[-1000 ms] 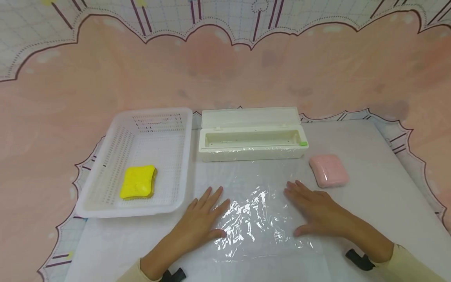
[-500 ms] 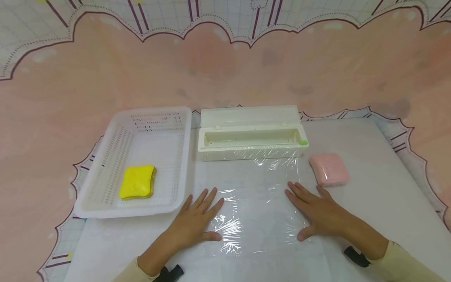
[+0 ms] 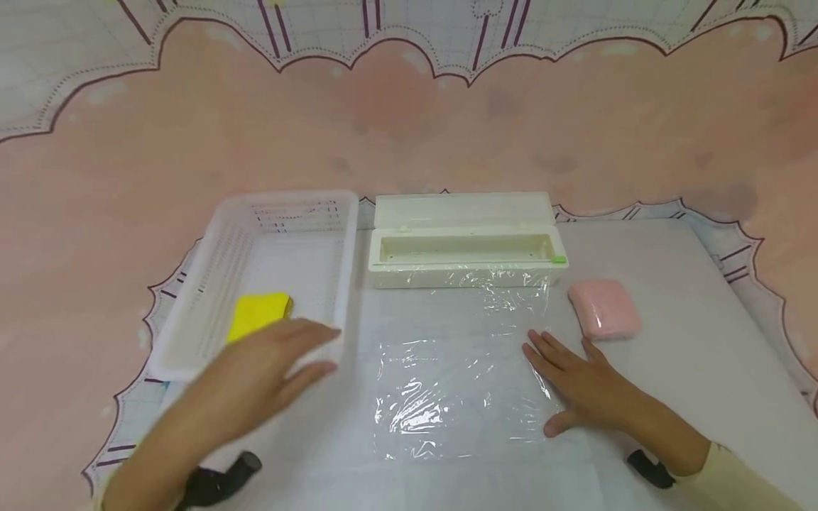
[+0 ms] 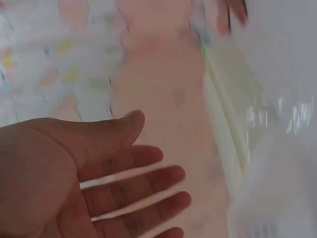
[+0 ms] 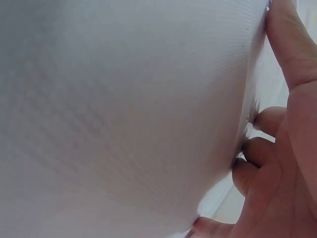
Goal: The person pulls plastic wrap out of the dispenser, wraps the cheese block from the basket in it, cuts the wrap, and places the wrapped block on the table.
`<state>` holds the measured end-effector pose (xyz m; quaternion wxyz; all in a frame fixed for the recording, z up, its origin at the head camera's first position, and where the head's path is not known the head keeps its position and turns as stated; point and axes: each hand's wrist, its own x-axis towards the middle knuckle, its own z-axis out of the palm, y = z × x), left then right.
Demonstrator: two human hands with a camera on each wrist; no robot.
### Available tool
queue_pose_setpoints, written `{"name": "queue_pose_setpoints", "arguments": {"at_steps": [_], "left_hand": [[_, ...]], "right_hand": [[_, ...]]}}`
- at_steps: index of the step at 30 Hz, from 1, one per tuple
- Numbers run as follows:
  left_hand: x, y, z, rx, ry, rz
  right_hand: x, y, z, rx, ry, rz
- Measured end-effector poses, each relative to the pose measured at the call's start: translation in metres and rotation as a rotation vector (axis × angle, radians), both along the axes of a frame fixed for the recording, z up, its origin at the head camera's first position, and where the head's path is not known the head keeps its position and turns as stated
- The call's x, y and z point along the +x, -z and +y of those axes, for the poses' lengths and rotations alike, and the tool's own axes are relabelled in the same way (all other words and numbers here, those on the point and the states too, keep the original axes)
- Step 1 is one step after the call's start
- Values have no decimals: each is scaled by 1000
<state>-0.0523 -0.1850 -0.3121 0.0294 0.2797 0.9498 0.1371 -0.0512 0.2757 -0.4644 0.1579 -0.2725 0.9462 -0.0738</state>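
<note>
Empty left hand (image 3: 275, 362), fingers extended, is raised; beyond it, a square yellow block (image 3: 258, 314) lies in a white plastic basket (image 3: 300, 262). Right hand (image 3: 581, 387), fingers spread, touches clear plastic film (image 3: 441, 397) at its left.

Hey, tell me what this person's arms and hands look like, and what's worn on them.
The left hand and right hand are bare. A plain, pale yellow sleeve covers part of the right arm. A rounded black fitting shows by the left arm, and a similar black piece by the right.
</note>
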Motion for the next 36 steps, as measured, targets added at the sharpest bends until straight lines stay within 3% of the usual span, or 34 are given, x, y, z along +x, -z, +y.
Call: {"name": "queue_pose_setpoints", "arguments": {"at_steps": [3, 5, 8, 12, 15, 18, 24, 36], "left_hand": [[-54, -18, -31, -39, -42, -80], [-90, -19, -50, -83, -53, -164], [-132, -9, -75, -183, -78, -308], [-166, 14, -99, -266, -103, -502], [-179, 32, -110, -316, -123, -629], [-186, 47, -117, -353, -129, -699], [-188, 62, -121, -372, -147, -727], [-196, 70, -115, -352, -199, -716]], "right_hand": [[2, -1, 1, -4, 22, -23], [3, -2, 2, -5, 31, -28], [4, -3, 3, -3, 30, -24], [3, -3, 2, -6, 9, -6], [1, -2, 1, -9, 0, -8], [-1, -1, 0, -16, 0, -23], [-2, -3, -3, -7, 17, -54], [-1, -8, -3, -3, 34, -58]]}}
